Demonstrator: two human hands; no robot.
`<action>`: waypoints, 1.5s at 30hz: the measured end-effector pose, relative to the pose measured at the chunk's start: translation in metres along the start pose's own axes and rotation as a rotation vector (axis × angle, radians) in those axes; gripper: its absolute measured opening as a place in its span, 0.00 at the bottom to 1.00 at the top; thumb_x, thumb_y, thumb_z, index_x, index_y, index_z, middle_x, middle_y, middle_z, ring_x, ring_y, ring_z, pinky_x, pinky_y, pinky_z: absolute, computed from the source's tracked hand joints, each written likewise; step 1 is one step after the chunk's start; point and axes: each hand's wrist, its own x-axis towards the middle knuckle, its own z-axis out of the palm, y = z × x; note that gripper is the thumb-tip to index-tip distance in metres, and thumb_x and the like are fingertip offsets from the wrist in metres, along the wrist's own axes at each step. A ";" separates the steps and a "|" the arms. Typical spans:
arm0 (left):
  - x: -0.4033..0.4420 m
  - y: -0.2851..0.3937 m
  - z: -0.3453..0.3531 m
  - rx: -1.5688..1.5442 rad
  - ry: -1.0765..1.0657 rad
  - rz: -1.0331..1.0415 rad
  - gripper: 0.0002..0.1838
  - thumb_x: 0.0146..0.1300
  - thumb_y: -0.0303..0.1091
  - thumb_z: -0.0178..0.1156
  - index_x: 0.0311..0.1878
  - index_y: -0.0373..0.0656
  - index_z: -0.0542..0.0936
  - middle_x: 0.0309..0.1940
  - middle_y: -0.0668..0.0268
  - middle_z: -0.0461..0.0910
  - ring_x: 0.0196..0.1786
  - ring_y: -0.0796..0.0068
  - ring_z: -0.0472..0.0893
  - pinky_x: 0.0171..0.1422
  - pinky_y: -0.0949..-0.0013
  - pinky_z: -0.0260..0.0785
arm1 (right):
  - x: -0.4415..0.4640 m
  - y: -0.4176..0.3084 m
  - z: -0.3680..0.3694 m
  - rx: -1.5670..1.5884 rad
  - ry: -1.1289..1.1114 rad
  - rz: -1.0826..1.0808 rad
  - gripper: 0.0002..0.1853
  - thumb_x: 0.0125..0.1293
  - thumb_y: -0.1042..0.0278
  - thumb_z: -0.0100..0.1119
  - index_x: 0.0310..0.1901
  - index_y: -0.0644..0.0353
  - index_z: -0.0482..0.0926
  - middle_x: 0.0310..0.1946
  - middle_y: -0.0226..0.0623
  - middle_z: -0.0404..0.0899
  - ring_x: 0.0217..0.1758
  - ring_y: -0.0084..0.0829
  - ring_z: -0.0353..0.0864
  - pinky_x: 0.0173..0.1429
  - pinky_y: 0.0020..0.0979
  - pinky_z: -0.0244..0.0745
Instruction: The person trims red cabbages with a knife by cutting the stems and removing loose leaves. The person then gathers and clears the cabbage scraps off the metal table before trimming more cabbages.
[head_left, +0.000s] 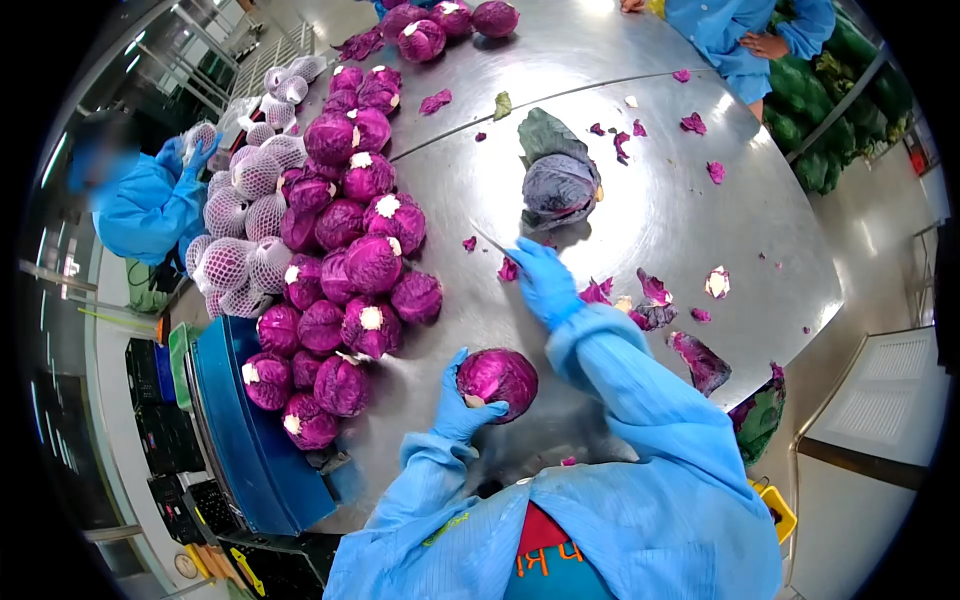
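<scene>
Gloved in blue, my left hand [463,405] grips a trimmed red cabbage [502,383] near the table's front edge, its pale cut stem by my fingers. My right hand [545,282], also gloved, is closed on a knife [488,238]; the thin blade points up and left, and the handle is hidden in my fist. Just beyond the blade lies an untrimmed cabbage [560,190] with dull purple-grey outer leaves and one green leaf [548,135] spread behind it. A big pile of trimmed red cabbages [345,225] covers the table's left side.
Cabbages in white foam nets [250,190] lie beyond the pile, where a co-worker in blue [150,205] handles one. Leaf scraps [700,362] dot the steel table [460,160]. Another person [740,40] stands at the far right. A blue bin [245,420] stands at left.
</scene>
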 end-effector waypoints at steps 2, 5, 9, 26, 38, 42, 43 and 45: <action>-0.001 0.000 0.004 0.007 0.025 0.021 0.64 0.31 0.44 0.84 0.71 0.38 0.55 0.66 0.56 0.63 0.66 0.60 0.67 0.73 0.61 0.59 | 0.026 -0.004 0.034 0.324 0.048 0.178 0.19 0.60 0.75 0.53 0.54 0.52 0.79 0.54 0.40 0.78 0.55 0.44 0.76 0.60 0.37 0.72; 0.001 -0.004 0.001 -0.024 0.017 0.055 0.65 0.31 0.45 0.83 0.72 0.37 0.54 0.67 0.55 0.61 0.67 0.60 0.66 0.73 0.60 0.59 | 0.056 -0.025 0.063 0.746 0.039 0.415 0.18 0.59 0.74 0.55 0.52 0.51 0.80 0.51 0.41 0.79 0.54 0.45 0.76 0.63 0.38 0.70; -0.001 -0.002 0.004 -0.097 0.010 0.058 0.66 0.31 0.45 0.83 0.72 0.37 0.53 0.67 0.54 0.61 0.67 0.59 0.66 0.73 0.58 0.59 | 0.069 -0.010 0.088 0.053 -0.158 0.175 0.11 0.60 0.65 0.59 0.44 0.49 0.83 0.43 0.38 0.81 0.49 0.40 0.78 0.65 0.40 0.65; 0.018 0.050 0.018 0.166 -0.132 -0.224 0.57 0.49 0.48 0.75 0.73 0.32 0.51 0.68 0.49 0.58 0.69 0.59 0.64 0.73 0.64 0.57 | -0.161 0.058 -0.193 -0.848 0.044 0.360 0.09 0.64 0.62 0.55 0.41 0.51 0.82 0.39 0.35 0.79 0.46 0.41 0.76 0.53 0.50 0.67; 0.038 0.106 0.069 0.717 -0.169 0.042 0.59 0.28 0.54 0.82 0.62 0.29 0.65 0.56 0.48 0.68 0.58 0.54 0.72 0.65 0.59 0.66 | -0.169 -0.055 -0.130 0.500 -0.055 0.874 0.26 0.69 0.53 0.58 0.64 0.55 0.71 0.28 0.40 0.81 0.28 0.27 0.82 0.35 0.30 0.76; 0.044 0.069 0.067 0.506 -0.083 0.255 0.56 0.26 0.52 0.83 0.57 0.28 0.66 0.51 0.50 0.68 0.53 0.57 0.74 0.60 0.60 0.70 | -0.152 -0.062 -0.103 0.439 -0.212 0.673 0.30 0.70 0.43 0.50 0.67 0.52 0.67 0.26 0.46 0.82 0.28 0.36 0.84 0.37 0.36 0.77; 0.043 0.066 0.068 0.547 -0.084 0.293 0.56 0.27 0.52 0.82 0.58 0.29 0.66 0.52 0.49 0.68 0.54 0.55 0.74 0.61 0.59 0.69 | -0.153 -0.055 -0.093 0.381 -0.269 0.632 0.31 0.71 0.39 0.45 0.68 0.49 0.65 0.27 0.49 0.82 0.31 0.46 0.84 0.39 0.41 0.77; 0.037 0.070 0.074 0.644 -0.045 0.258 0.58 0.27 0.55 0.80 0.60 0.30 0.65 0.55 0.47 0.69 0.58 0.51 0.71 0.62 0.56 0.68 | -0.151 -0.046 -0.086 0.264 -0.319 0.596 0.32 0.70 0.38 0.44 0.69 0.47 0.64 0.28 0.50 0.82 0.33 0.48 0.84 0.39 0.43 0.77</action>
